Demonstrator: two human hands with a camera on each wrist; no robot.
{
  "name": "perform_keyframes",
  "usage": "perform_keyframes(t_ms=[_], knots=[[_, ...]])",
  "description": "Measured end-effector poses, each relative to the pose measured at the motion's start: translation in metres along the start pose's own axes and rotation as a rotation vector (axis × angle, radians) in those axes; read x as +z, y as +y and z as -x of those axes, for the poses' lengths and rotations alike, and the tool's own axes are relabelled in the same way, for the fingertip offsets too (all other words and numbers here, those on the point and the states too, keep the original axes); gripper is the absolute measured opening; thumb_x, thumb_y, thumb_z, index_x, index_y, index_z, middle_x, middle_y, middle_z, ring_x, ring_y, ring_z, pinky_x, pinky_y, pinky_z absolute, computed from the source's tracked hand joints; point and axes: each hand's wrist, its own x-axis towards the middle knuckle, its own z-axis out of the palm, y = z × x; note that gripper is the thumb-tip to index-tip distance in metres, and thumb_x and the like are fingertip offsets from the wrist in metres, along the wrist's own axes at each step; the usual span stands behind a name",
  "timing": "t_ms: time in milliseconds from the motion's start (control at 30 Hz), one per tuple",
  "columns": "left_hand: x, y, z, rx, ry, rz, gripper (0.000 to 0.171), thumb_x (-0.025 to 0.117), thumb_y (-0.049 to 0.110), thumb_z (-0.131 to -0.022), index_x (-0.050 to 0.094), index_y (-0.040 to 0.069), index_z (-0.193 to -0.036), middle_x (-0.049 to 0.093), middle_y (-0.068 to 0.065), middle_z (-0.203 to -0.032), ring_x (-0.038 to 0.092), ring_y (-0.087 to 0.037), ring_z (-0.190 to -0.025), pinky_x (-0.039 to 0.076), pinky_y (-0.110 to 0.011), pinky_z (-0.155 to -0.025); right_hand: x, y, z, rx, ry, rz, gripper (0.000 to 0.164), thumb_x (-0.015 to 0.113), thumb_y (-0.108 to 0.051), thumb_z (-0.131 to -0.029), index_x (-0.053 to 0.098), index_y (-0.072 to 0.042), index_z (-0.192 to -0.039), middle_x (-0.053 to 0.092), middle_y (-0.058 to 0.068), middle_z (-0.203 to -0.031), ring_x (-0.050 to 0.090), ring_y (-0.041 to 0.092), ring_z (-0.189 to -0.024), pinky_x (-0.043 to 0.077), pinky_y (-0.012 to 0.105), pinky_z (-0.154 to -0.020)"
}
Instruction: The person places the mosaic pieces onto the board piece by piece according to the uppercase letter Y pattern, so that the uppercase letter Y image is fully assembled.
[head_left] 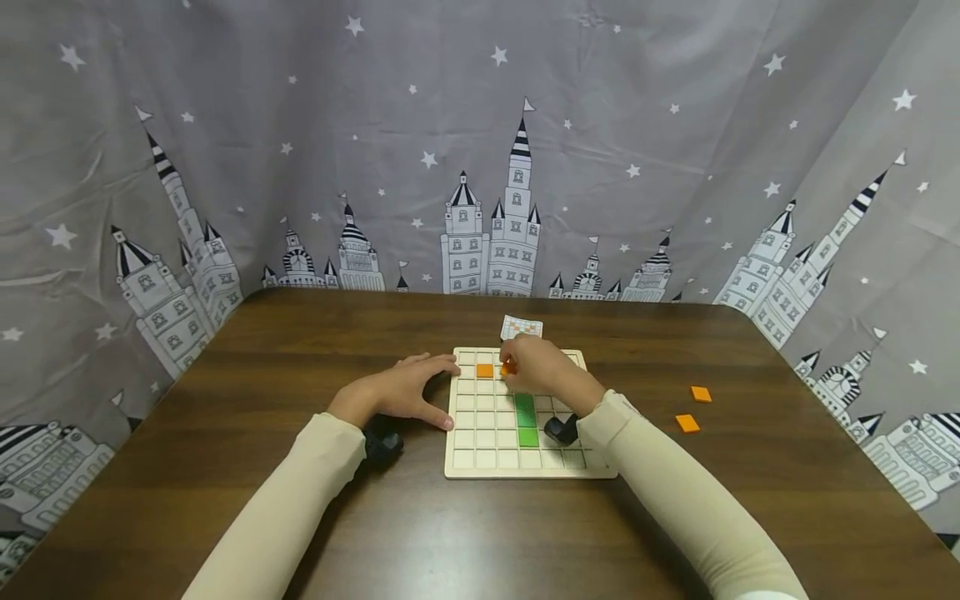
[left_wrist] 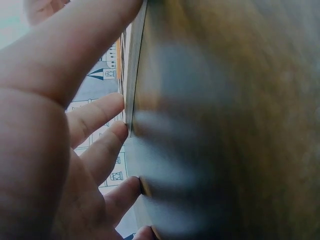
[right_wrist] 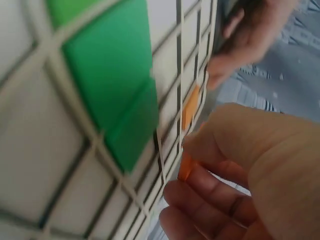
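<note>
A pale wooden grid board (head_left: 465, 460) lies on the table in the head view. My left hand (head_left: 405, 389) is spread at its left edge, thumb and fingertips against the side. Over the board's far rows, my right hand (head_left: 546, 367) pinches an orange square tile (right_wrist: 186, 167) between thumb and fingers. Just left of it, another orange tile (head_left: 485, 370) sits in a cell. Nearer the middle of the board are dark green tiles (head_left: 525, 406), with a light green tile (head_left: 528, 437) on their near side. The right hand hides part of the grid.
Behind the board stands a small card (head_left: 522, 326) printed with a coloured grid. Two loose orange tiles, one farther (head_left: 701, 393) and one nearer (head_left: 687, 423), lie on the brown table (head_left: 405, 533) at right. A grey castle-print curtain (head_left: 360, 125) hangs behind the table.
</note>
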Motion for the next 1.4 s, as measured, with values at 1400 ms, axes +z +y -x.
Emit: perform_keyframes(t_ms=[1400], knots=[[0.0, -0.002, -0.001, 0.038, 0.006, 0.01, 0.088, 0.085, 0.051, -0.078, 0.048, 0.01, -0.147, 0.033, -0.014, -0.161, 0.019, -0.05, -0.147, 0.014, -0.067, -0.115, -0.001, -0.022, 0.001, 0.013, -0.13, 0.113, 0.016, 0.077, 0.001, -0.087, 0.079, -0.014, -0.094, 0.074, -0.001, -0.097, 0.067, 0.018, -0.092, 0.057, 0.036, -0.079]])
